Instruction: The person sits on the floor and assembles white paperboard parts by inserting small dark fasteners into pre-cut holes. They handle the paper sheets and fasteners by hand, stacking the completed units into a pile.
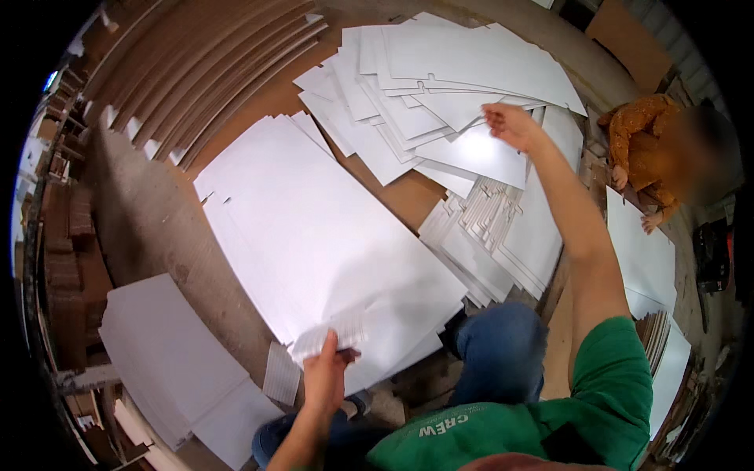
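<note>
Head view: The left hand (324, 375) grips a small white ribbed piece (336, 333) between thumb and fingers, above the near end of a stack of large white sheets (322, 235). A second lined piece (281, 374) lies beside the near left corner of this stack. The right hand (510, 125) is extended over a fanned pile of white sheets (471, 59), fingers partly curled; contact and grip cannot be determined. Brown cardboard (414, 196) is visible between the stack and the fanned pile. Notched sheets (491, 213) stand in close rows nearer the knee. Further white sheets (169, 345) lie at lower left. At right, another person in orange clothing (640, 145) reaches toward a separate white sheet (640, 247).
</note>
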`<state>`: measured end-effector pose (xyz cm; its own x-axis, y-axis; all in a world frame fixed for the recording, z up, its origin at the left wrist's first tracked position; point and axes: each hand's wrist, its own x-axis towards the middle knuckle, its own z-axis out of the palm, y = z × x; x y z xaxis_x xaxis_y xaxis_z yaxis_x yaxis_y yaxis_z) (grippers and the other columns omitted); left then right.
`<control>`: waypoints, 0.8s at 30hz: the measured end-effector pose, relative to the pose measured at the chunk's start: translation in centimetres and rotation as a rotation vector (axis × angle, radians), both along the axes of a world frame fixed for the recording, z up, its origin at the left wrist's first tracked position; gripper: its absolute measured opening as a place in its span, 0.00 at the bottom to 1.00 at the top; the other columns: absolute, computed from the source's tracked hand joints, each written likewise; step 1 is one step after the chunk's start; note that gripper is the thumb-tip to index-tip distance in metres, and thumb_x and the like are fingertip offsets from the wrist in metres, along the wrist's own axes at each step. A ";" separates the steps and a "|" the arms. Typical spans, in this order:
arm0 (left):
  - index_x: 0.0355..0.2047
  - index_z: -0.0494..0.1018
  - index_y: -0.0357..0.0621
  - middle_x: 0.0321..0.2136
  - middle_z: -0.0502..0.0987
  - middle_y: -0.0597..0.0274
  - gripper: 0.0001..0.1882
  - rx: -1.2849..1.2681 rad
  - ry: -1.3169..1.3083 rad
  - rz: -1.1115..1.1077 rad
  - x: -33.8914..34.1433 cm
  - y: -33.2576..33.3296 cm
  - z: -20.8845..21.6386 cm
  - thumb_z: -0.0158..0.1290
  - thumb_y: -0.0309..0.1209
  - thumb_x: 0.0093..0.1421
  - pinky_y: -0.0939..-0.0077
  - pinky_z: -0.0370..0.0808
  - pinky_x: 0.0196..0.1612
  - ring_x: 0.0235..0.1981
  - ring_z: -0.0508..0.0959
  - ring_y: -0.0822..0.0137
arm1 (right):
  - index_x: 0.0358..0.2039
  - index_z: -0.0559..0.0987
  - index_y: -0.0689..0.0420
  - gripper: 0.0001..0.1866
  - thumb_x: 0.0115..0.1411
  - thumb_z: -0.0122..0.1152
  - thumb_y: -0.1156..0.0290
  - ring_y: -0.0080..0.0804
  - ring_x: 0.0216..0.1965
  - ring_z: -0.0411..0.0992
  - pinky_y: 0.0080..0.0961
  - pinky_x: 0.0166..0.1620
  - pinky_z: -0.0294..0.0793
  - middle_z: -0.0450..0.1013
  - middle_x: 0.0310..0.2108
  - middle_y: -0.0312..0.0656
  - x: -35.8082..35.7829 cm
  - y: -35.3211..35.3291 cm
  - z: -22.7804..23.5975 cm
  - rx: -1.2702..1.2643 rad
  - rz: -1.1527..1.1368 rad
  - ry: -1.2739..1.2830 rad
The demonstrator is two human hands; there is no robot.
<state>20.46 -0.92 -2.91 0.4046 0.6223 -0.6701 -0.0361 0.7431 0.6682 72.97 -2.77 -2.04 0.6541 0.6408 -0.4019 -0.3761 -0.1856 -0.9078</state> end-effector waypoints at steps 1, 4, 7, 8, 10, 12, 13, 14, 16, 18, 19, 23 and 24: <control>0.39 0.65 0.35 0.32 0.73 0.55 0.14 -0.011 0.029 -0.015 0.3 0.5 -0.1 0.46 0.34 0.60 0.69 0.70 0.32 0.29 0.73 0.64 | 0.24 0.74 0.55 0.05 0.53 0.55 0.68 0.19 0.21 0.60 0.17 0.25 0.62 0.64 0.19 0.31 3.2 1.0 -1.2 -0.054 -0.036 -0.059; 0.41 0.61 0.39 0.36 0.70 0.53 0.14 0.039 0.045 0.008 1.5 2.5 -2.0 0.46 0.34 0.59 0.65 0.70 0.34 0.34 0.72 0.60 | 0.22 0.73 0.55 0.06 0.52 0.56 0.68 0.20 0.19 0.59 0.16 0.22 0.61 0.62 0.17 0.31 10.7 5.5 -4.9 -0.149 -0.108 -0.223; 0.41 0.61 0.39 0.37 0.70 0.54 0.16 0.109 0.095 0.179 2.4 4.5 -4.1 0.48 0.34 0.57 0.62 0.71 0.36 0.36 0.72 0.59 | 0.19 0.70 0.56 0.09 0.51 0.56 0.68 0.20 0.17 0.58 0.18 0.20 0.59 0.61 0.16 0.32 15.9 10.7 -9.2 -0.312 -0.129 -0.357; 0.43 0.60 0.37 0.39 0.69 0.52 0.17 0.108 0.111 0.211 2.3 5.0 -4.5 0.48 0.31 0.57 0.62 0.70 0.39 0.39 0.71 0.58 | 0.18 0.69 0.56 0.10 0.51 0.56 0.67 0.20 0.17 0.57 0.19 0.18 0.59 0.61 0.16 0.32 17.1 12.1 -10.6 -0.337 -0.146 -0.397; 0.47 0.58 0.33 0.43 0.67 0.48 0.20 0.118 0.115 0.285 2.0 6.1 -5.0 0.49 0.27 0.56 0.64 0.68 0.46 0.44 0.70 0.56 | 0.17 0.69 0.57 0.11 0.50 0.56 0.66 0.21 0.16 0.57 0.20 0.17 0.57 0.61 0.15 0.33 19.3 14.1 -12.2 -0.458 -0.193 -0.476; 0.48 0.59 0.37 0.41 0.69 0.52 0.20 0.153 0.169 0.302 1.9 6.9 -6.2 0.48 0.30 0.56 0.66 0.68 0.45 0.42 0.71 0.59 | 0.16 0.69 0.58 0.13 0.50 0.57 0.65 0.22 0.15 0.57 0.22 0.15 0.56 0.61 0.14 0.34 21.3 16.1 -13.6 -0.537 -0.180 -0.537; 0.46 0.60 0.37 0.38 0.70 0.53 0.19 0.188 0.201 0.336 2.7 7.3 -6.4 0.48 0.32 0.57 0.67 0.71 0.40 0.38 0.73 0.60 | 0.16 0.69 0.58 0.13 0.50 0.57 0.65 0.22 0.14 0.57 0.22 0.15 0.55 0.61 0.14 0.34 22.6 16.8 -14.1 -0.557 -0.150 -0.558; 0.44 0.61 0.38 0.36 0.72 0.54 0.18 0.223 0.234 0.369 3.3 7.6 -6.7 0.47 0.35 0.58 0.68 0.74 0.35 0.34 0.75 0.60 | 0.16 0.70 0.59 0.13 0.50 0.57 0.64 0.23 0.14 0.57 0.23 0.14 0.55 0.61 0.13 0.35 23.9 17.2 -14.9 -0.576 -0.120 -0.579; 0.45 0.61 0.37 0.35 0.73 0.54 0.19 0.225 0.257 0.370 3.9 8.1 -7.0 0.46 0.36 0.59 0.72 0.73 0.33 0.31 0.75 0.62 | 0.15 0.70 0.59 0.13 0.49 0.57 0.65 0.23 0.13 0.55 0.23 0.15 0.54 0.61 0.12 0.35 25.7 17.8 -15.7 -0.657 -0.077 -0.633; 0.46 0.61 0.37 0.35 0.73 0.54 0.19 0.227 0.287 0.377 4.5 8.3 -7.2 0.46 0.37 0.59 0.73 0.73 0.32 0.31 0.75 0.62 | 0.14 0.69 0.59 0.13 0.48 0.58 0.66 0.23 0.12 0.54 0.23 0.14 0.52 0.61 0.12 0.35 26.6 18.4 -16.1 -0.697 -0.058 -0.642; 0.47 0.60 0.38 0.35 0.73 0.54 0.20 0.227 0.302 0.378 4.3 8.3 -7.5 0.45 0.37 0.59 0.72 0.72 0.32 0.31 0.75 0.62 | 0.14 0.69 0.59 0.13 0.48 0.59 0.66 0.23 0.12 0.54 0.23 0.14 0.52 0.61 0.12 0.35 26.6 18.7 -16.2 -0.701 -0.081 -0.657; 0.48 0.59 0.39 0.38 0.71 0.54 0.20 0.200 0.275 0.348 4.3 8.8 -7.7 0.46 0.35 0.58 0.69 0.71 0.37 0.35 0.73 0.62 | 0.13 0.69 0.58 0.14 0.45 0.62 0.66 0.22 0.12 0.55 0.22 0.14 0.51 0.61 0.11 0.35 30.0 17.9 -15.4 -0.758 0.126 -0.567; 0.50 0.58 0.39 0.41 0.70 0.54 0.21 0.168 0.228 0.334 3.8 8.9 -7.7 0.47 0.32 0.58 0.67 0.70 0.42 0.40 0.71 0.62 | 0.12 0.70 0.58 0.14 0.45 0.63 0.66 0.21 0.12 0.55 0.22 0.14 0.51 0.62 0.11 0.35 30.1 17.7 -15.1 -0.793 0.162 -0.557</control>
